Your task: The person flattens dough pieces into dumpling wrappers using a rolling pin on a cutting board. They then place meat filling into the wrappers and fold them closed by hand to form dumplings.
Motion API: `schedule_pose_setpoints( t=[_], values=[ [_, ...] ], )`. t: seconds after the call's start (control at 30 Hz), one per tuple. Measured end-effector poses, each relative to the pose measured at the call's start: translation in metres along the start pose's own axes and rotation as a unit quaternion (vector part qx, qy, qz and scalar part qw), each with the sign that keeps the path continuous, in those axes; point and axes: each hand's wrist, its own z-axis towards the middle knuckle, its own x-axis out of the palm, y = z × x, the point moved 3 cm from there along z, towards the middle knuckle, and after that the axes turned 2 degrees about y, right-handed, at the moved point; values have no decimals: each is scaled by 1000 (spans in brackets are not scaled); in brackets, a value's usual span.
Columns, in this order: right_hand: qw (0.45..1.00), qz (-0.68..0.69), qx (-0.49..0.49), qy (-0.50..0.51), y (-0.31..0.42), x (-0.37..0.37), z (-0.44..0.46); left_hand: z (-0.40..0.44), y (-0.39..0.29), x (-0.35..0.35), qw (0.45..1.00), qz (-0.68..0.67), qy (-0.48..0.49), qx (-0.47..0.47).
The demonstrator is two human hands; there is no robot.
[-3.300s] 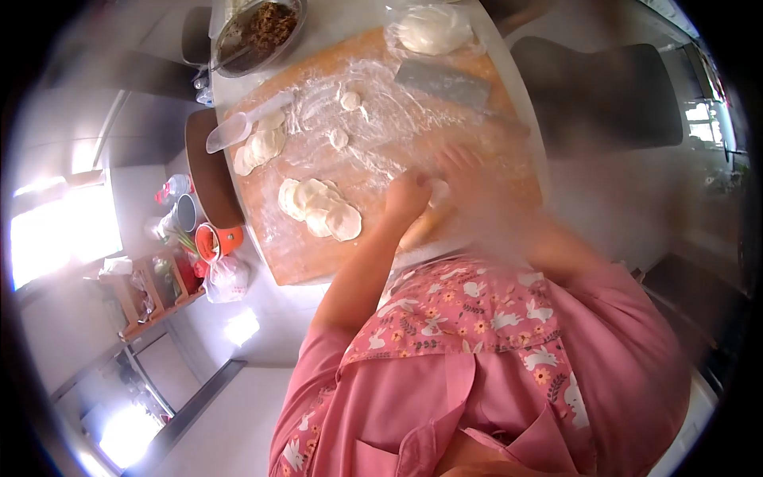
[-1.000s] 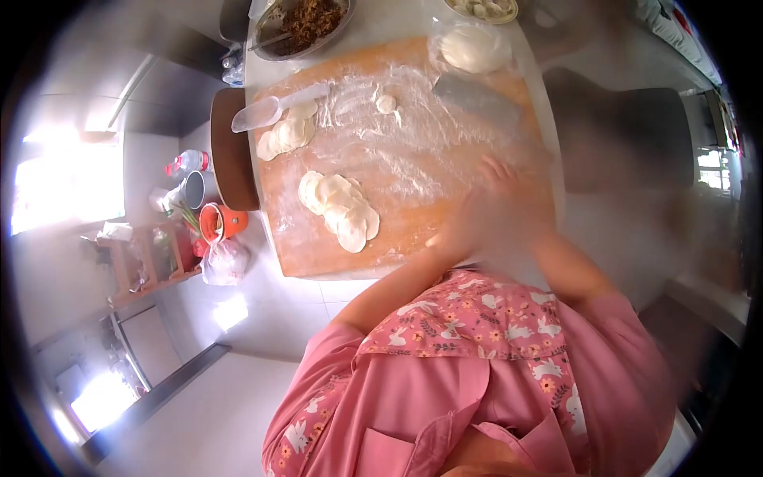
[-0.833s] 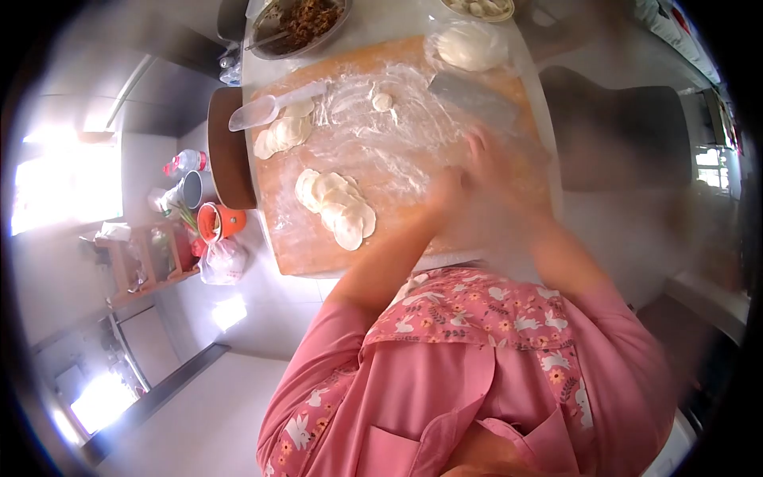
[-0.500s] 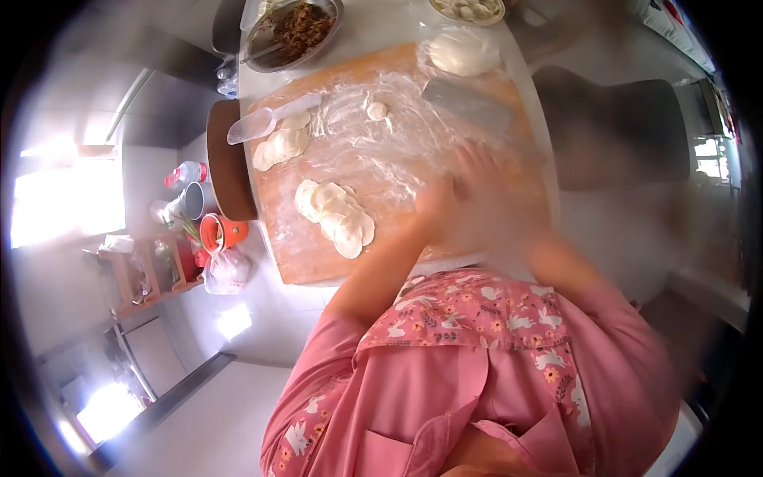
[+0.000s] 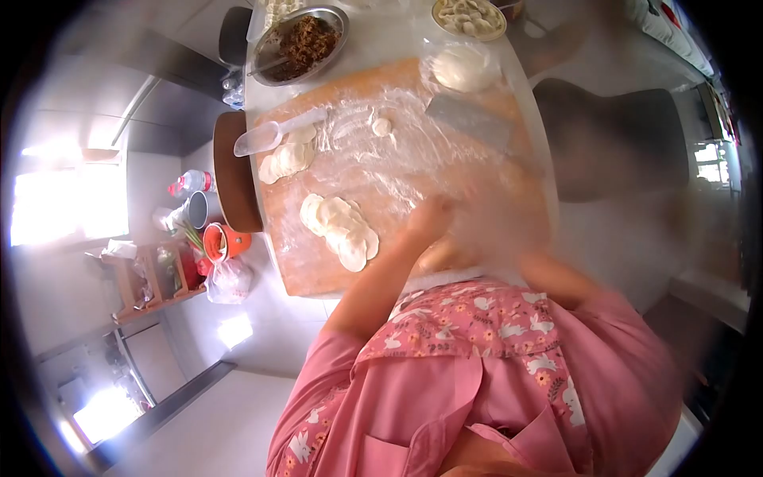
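Note:
My left hand (image 5: 431,215) is over the near part of the floured wooden board (image 5: 286,266), its fingers curled; whatever they hold is hidden by haze. Close beside it, my right hand (image 5: 485,234) is smeared, and its fingers cannot be made out. Left of my left hand lies a row of overlapping round dough wrappers (image 5: 342,230). A second stack of wrappers (image 5: 288,161) is farther up, touching a clear plastic scoop (image 5: 258,140). One small dough piece (image 5: 382,126) sits amid the flour. A flat grey scraper (image 5: 469,119) rests toward the far right.
Beyond the board stand a metal bowl of brown filling (image 5: 306,48) with a utensil in it and a plate of dumplings (image 5: 469,17). Plastic covers a large dough lump (image 5: 465,66). A brown chair (image 5: 237,171) and an orange bucket (image 5: 226,241) are at the left.
My right hand has drawn back toward my body from the board's middle, where its fingers were stretched out. My left hand stays nearly in place. The whole view has shifted slightly.

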Motion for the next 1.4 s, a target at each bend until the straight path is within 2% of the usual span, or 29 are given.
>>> schedule_pose_setpoints(
  t=[0.03, 0.1, 0.17, 0.2, 0.27, 0.4, 0.5, 0.53, 0.57, 0.63, 0.7, 0.73, 0.9, 0.97, 1.03, 1.1, 1.17, 1.2, 1.27, 1.33, 1.4],
  values=[
    [1000, 5, -30, 0, -14, 9, -26, -4, 7, 3, 998, -59, -12, -11],
    [998, 10, -58, 3, -12, 8, -32, -4, 13, 15, 998, -52, 10, -42],
    [997, -34, -41, 56, 9, -5, 3, -3, 2, 10, 996, -41, -74, -25],
    [995, -49, -37, 73, 14, -5, 15, 0, 2, 9, 996, -41, -75, -25],
    [1000, 5, 12, 24, 10, 6, 23, 9, 3, 4, 999, 22, -38, -14],
    [998, 31, -41, 34, -15, 18, -46, -1, 23, 8, 999, -8, -26, -45],
    [997, -2, -39, 70, -4, 22, -16, -8, 25, 15, 997, -38, -3, -64],
    [997, -2, -39, 70, 11, 10, 2, -4, 21, 14, 997, -17, -34, -63],
    [998, 8, -1, 57, 28, -11, 20, -1, 18, 14, 996, 3, -64, -62],
    [998, 16, 36, 41, 20, -10, 17, 4, 17, 10, 998, 17, -47, -37],
    [994, -32, -80, 71, -8, 33, -17, -2, 16, 4, 999, 34, -30, -14],
    [994, -32, -80, 70, -6, 32, -13, -11, 12, -2, 999, 8, -22, -37],
    [996, -14, -43, 77, 9, 18, -1, -17, 12, -1, 998, -18, -10, -66],
    [998, -21, -15, 53, 8, 39, 23, -8, 7, -2, 993, 70, -69, -57],
    [999, -32, 17, 35, 2, 41, 15, 1, 17, -2, 995, 75, -64, -27],
    [995, -36, -59, 78, 0, 32, -22, -7, 24, -1, 996, 77, -55, -1],
    [984, -65, -120, 118, -12, 40, -56, -25, 26, -6, 993, -55, -59, -86],
    [988, -52, -100, 103, -9, 32, -61, -31, 27, -4, 982, -145, -27, -118],
    [993, -38, -76, 87, -3, 21, -58, -42, 19, -5, 979, -159, -16, -129],
    [991, -84, -93, 45, 14, 14, -23, -41, 15, -2, 975, -174, -11, -136],
    [994, -75, -74, 20, 9, 43, 13, -26, 25, 7, 987, -17, -141, -76]
  ],
)
